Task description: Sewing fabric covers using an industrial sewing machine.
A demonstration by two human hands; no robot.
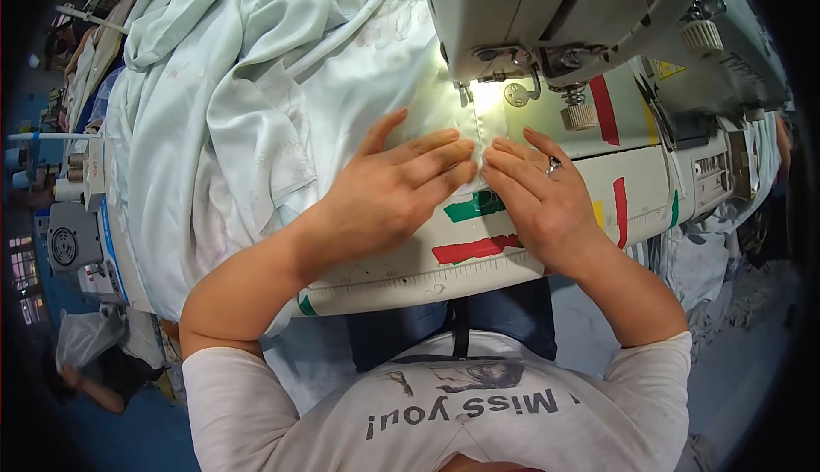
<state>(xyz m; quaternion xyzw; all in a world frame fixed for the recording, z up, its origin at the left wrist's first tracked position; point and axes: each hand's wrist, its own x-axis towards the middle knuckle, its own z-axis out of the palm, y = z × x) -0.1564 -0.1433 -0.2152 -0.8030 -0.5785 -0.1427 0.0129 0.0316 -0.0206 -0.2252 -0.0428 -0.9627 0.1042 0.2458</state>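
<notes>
A pale mint, satiny cloth (342,122) lies under the needle area of a white sewing machine (547,11), in the light of its lamp. My left hand (406,186) rests palm down on the cloth, fingers stretched toward the right and the thumb apart. Opposite it, my right hand (542,194), with a ring on one finger, lies flat at the cloth's right edge. The fingertips of both hands almost meet on either side of a seam line (478,126), just in front of the presser foot (465,93). Neither hand grips the cloth.
Loose folds of cloth pile up on the left and over the table edge. Red tape (621,211) and green tape (475,205) mark the white table (376,297). Dark tweezers or snips (656,109) lie by the machine's right. Another person's arm (98,391) shows far left.
</notes>
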